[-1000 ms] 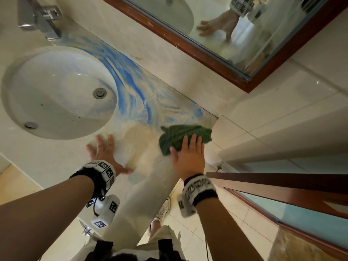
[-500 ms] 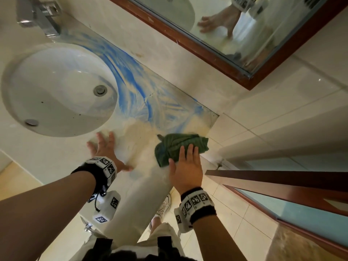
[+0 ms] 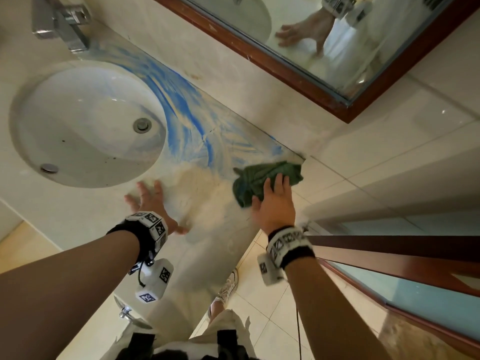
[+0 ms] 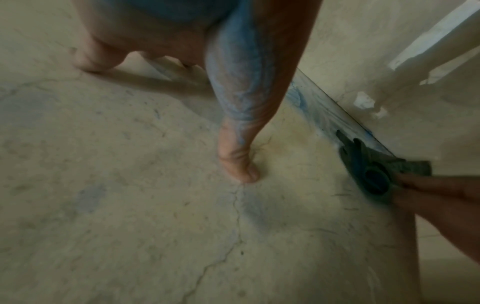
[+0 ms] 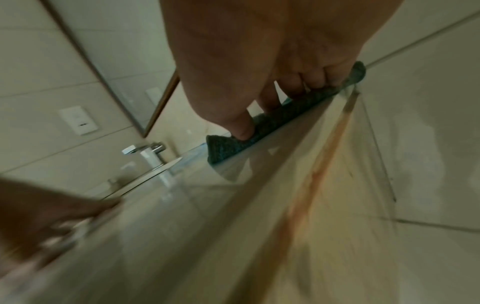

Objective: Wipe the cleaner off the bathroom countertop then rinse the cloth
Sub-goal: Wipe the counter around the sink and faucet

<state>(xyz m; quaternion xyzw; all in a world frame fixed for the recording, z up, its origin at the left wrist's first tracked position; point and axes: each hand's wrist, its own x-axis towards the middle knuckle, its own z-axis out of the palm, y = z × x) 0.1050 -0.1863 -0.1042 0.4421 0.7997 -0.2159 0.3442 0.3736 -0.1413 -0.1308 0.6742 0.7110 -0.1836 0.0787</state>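
Your right hand [image 3: 275,203] presses flat fingers on the crumpled dark green cloth [image 3: 262,179], at the beige marble table's [image 3: 207,250] far corner. It's soft, limp and damp: bunch it under your palm. Blue cleaner streaks [image 3: 187,118] lie left of that grip. Your left hand [image 3: 153,203] rests open, bracing.

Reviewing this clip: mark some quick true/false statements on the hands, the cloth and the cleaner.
1. The right hand presses a green cloth on the countertop. True.
2. The left hand holds the faucet. False: it rests flat on the countertop beside the sink.
3. Blue cleaner streaks the countertop behind the sink. True.
4. The cloth lies in the sink. False: it is at the countertop's right end, near the wall.
5. Water runs from the faucet. False: none is visible.
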